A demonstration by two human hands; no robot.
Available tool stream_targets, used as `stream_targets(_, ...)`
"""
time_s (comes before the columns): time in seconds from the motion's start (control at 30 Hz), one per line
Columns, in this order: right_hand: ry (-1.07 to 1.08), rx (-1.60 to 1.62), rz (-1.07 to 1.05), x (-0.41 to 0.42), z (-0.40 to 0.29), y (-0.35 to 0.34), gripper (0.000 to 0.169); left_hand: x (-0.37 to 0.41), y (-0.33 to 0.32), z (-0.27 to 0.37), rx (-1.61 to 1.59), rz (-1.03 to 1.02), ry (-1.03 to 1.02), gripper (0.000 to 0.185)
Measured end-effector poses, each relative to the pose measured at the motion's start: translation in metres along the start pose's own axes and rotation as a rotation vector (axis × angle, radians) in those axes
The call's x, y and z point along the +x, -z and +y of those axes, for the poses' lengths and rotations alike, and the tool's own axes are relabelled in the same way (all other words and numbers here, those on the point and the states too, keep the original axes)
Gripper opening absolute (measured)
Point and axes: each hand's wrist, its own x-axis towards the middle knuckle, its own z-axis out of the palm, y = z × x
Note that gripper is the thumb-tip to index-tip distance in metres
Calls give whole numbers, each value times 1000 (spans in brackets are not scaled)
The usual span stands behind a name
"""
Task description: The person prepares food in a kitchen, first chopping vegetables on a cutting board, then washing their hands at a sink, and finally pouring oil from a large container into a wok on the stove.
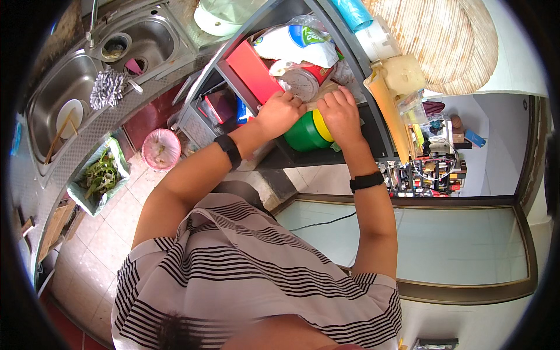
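Observation:
My left hand (280, 112) is at the shelf unit with its fingers curled, beside a round tin (302, 84) with a pale, pitted-looking end. My right hand (341, 116) is bent over a tan, crumpled sheet or bag (323, 92) that lies between both hands. What the fingertips pinch is hidden. Just below the hands, a green container (302, 133) with a yellow band (322, 125) lies in the lower compartment. Above my left hand a red box (251, 70) leans beside a white printed plastic bag (302, 43).
Left of the shelf unit (367, 83) is a double steel sink (78, 74) holding a bowl (70, 116) and chopsticks. A pink-lined bin (161, 150) and a bag of greens (103, 175) stand on the floor. At right are a woven tray (437, 43) and a glass door (459, 245).

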Motion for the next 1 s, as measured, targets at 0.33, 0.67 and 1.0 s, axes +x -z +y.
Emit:
stream_targets(0.33,-144,-53,-13,-13,-3,-8,8,-5,4,3,-9,-58,91,20)
stream_targets(0.67,-571,118,25,-54,-119,31,34,-60,39,-24,-342,-198,174,23)
stream_targets(1.0,-1792,54,-503,-150,-374,149,36,-138,85,-90,-470,-863,78,46)
